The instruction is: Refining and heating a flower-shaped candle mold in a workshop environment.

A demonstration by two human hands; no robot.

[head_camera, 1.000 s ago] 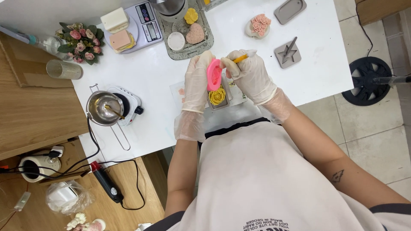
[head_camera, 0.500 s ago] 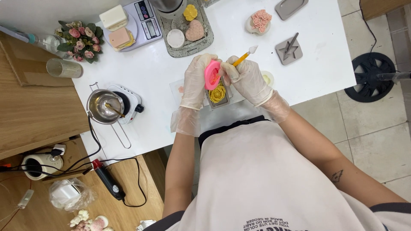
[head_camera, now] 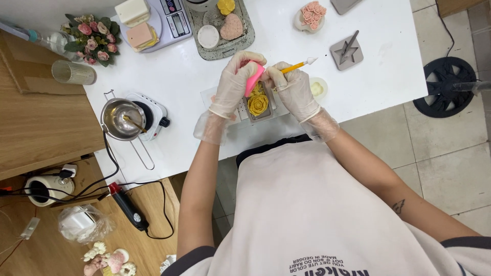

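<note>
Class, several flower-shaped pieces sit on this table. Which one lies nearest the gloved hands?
The yellow rose, in the small tray directly below both hands; the pink rose cluster and yellow flower sit farther back.

Scale [head_camera: 169, 18]: table's [head_camera: 388, 76] far left corner
Pot [head_camera: 121, 119]: on hotplate [head_camera: 151, 115], left edge
Tray [head_camera: 204, 46]: far edge, right of scale

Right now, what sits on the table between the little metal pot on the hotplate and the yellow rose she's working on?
In the head view, only her gloved left hand and its forearm cross between the metal pot and the yellow rose; otherwise the white table is bare there.
</note>
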